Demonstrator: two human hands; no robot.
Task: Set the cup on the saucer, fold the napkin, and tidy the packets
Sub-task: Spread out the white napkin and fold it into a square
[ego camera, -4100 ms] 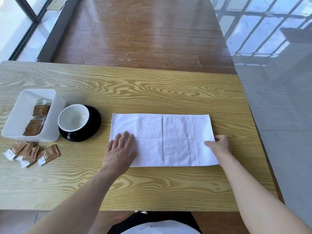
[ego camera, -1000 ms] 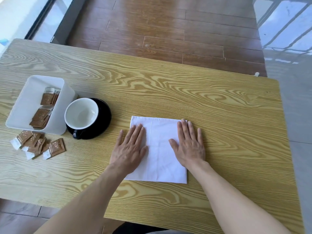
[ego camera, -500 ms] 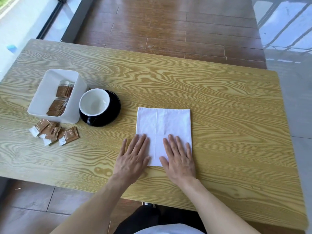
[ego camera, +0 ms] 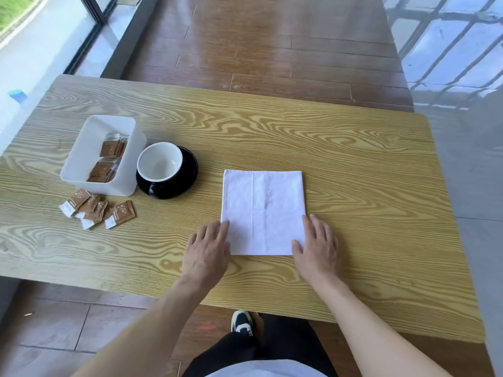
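Observation:
A white napkin (ego camera: 264, 210), folded to a near square, lies flat on the wooden table (ego camera: 353, 191). My left hand (ego camera: 208, 248) rests flat at its near left corner and my right hand (ego camera: 318, 248) at its near right corner, fingers spread, holding nothing. A black cup with a white inside (ego camera: 159, 165) stands on a black saucer (ego camera: 187, 170) left of the napkin. Several brown packets (ego camera: 95, 209) lie loose on the table in front of a white box (ego camera: 81, 156) that holds more packets (ego camera: 107, 159).
The table's near edge runs just behind my wrists. Beyond the far edge is a wooden floor (ego camera: 272, 44), with a window (ego camera: 40, 36) at the left. My shoe (ego camera: 241, 322) shows below the table.
Earlier the napkin was a long strip; it was folded in half. In the last half second my hands slid apart from its near middle to its near corners.

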